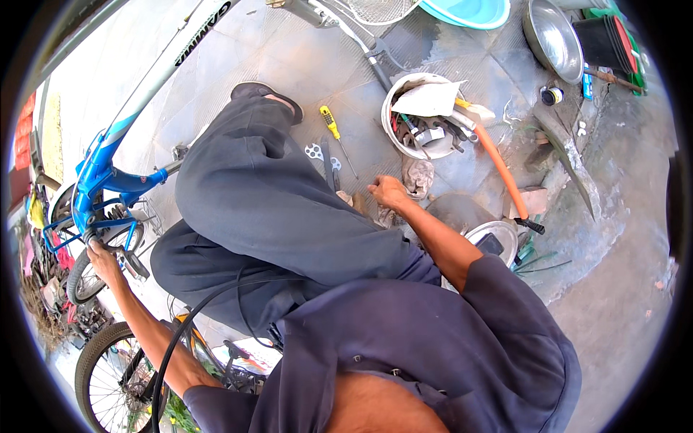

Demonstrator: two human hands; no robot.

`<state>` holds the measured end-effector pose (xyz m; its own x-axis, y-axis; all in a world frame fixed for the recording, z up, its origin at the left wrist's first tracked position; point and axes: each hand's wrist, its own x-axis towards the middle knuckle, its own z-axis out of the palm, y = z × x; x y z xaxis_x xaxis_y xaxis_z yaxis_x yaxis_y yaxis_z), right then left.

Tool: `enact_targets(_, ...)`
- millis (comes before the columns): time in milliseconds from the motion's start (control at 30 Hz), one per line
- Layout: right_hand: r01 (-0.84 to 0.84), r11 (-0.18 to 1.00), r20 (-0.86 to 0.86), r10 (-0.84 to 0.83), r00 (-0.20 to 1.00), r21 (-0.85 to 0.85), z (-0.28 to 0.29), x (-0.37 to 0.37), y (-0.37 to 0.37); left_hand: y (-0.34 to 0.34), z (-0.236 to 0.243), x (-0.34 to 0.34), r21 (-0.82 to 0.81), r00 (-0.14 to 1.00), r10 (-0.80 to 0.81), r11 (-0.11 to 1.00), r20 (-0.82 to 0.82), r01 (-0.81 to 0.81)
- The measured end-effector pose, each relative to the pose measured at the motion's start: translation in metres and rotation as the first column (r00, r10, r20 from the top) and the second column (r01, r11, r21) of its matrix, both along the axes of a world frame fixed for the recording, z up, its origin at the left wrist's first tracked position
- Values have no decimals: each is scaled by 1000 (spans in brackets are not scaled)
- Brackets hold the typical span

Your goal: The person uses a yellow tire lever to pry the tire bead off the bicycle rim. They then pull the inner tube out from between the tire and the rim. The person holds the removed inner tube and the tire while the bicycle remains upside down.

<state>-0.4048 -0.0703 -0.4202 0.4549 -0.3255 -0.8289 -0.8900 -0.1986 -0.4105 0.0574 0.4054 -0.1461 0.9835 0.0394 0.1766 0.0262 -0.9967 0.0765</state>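
Observation:
My left hand (105, 263) is closed at the lower end of a blue and white bicycle frame (108, 173), beside a dark pedal (136, 265). Its fingertips are small in view and partly hidden. Over the floor past my knee, my right hand (388, 191) is curled closed; whatever it may hold is hidden. Close to it lie a crumpled, stained rag (418, 177), a yellow-handled screwdriver (330, 124) and flat metal wrenches (315, 151). A white bucket (390, 108) of tools and a pale cloth stands beyond the rag.
An orange-sleeved bar (502, 166) leans from the bucket. A metal bowl (554, 40), a black bucket (605, 45) and a turquoise basin (473, 11) stand at the far side. A phone (490, 244) rests on a round lid at right. Another bicycle's wheel (108, 375) is at lower left.

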Motion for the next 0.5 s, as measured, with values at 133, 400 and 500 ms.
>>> enact_targets(133, -32, 962, -127, -3, 992, -273, -9, -29, -15, 4, -3, 4, 8, 1000, 16, 1000, 3, -16)
enact_targets(400, -5, 936, -348, -126, 929, -353, -23, -69, -20, -5, 0, 1, 54, 999, -31, 998, 43, 28)
enact_targets(500, -27, 917, -399, -147, 905, -397, -28, -78, -8, -7, 3, 0, 73, 998, -44, 996, 45, 41)
